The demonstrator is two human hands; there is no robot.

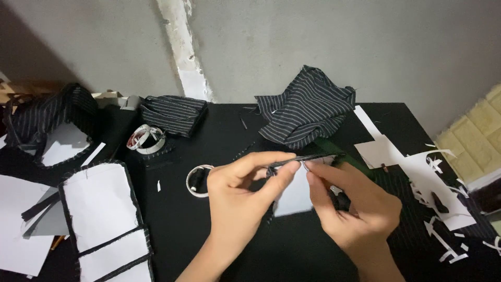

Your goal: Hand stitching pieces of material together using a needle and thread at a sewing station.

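Pinching fabric strip w/ both hands | black table | grey wall

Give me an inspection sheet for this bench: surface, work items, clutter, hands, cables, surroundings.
Surface: black tabletop, largely covered with fabric and paper.
Work items: narrow dark fabric strip held over a white panel piece.
Clutter: crumpled striped fabric; folded striped piece; white panels edged in striped fabric; tape rolls and; white paper offcuts.
Hands: left hand pinches the strip; right hand pinches its edge; whether it also holds a small tool cannot be told.
Cables: nothing seen.
Surroundings: grey wall with a rough plaster seam; pale tiled panel at right.
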